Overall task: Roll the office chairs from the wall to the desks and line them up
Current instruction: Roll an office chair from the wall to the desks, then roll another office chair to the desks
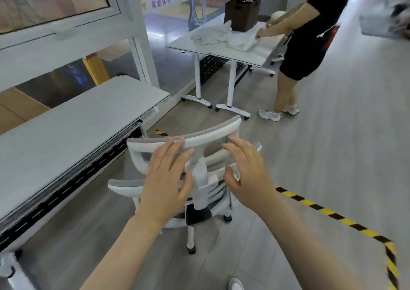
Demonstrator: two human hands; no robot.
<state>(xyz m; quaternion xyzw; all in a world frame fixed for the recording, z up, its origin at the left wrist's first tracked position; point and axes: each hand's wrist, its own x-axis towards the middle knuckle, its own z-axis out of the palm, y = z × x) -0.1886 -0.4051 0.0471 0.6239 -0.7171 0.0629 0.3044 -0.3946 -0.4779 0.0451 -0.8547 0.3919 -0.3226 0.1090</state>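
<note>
A white office chair (200,174) with a grey mesh back and grey armrests stands on its castors in front of me, its back toward me. My left hand (165,178) reaches over the left side of the backrest with fingers spread and straight, fingertips at the top rail. My right hand (246,174) hovers at the right side of the backrest, fingers relaxed and slightly bent, holding nothing. A long white desk (73,134) runs along the window on the left, just beside the chair.
A second white desk (224,50) on castors stands further back, with white cloths and a dark brown box (243,12) on it. A person in black (310,34) stands at its right side. Yellow-black floor tape (332,214) crosses the grey floor on the right.
</note>
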